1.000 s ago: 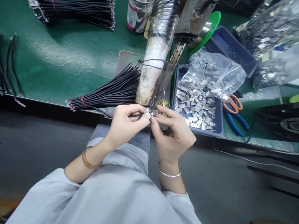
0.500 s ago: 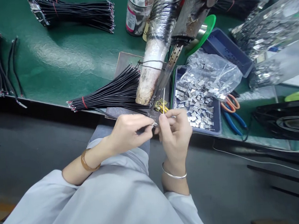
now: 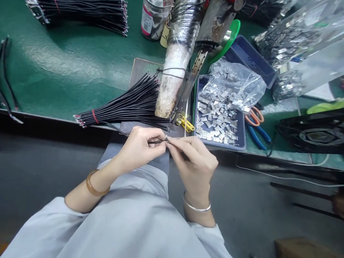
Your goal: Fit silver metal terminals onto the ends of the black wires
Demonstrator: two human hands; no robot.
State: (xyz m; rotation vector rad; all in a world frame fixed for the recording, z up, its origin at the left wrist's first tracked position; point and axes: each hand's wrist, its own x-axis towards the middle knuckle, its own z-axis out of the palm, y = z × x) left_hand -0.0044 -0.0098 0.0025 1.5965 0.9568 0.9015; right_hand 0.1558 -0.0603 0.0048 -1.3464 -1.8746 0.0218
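My left hand pinches a black cable close to its end, between thumb and fingers. My right hand is closed too, its thumb and fingertip meeting at the cable's tip. A tiny pale metal piece shows there; its exact shape is hard to make out. Just beyond my hands lies a fanned bundle of black cables, tied with a red band. To the right, a blue tray holds many small metal connector shells and a clear plastic bag.
A foil-wrapped duct reaches down over the bench beside a soldering iron stand. Yellow clips lie near its mouth. Pliers with blue and orange handles and a black fan sit right. Another cable bundle lies at back left.
My right hand has turned, and its fingertips have come to the cable's end; the thin white strand no longer rises from its grip. Both hands have shifted slightly left in view.
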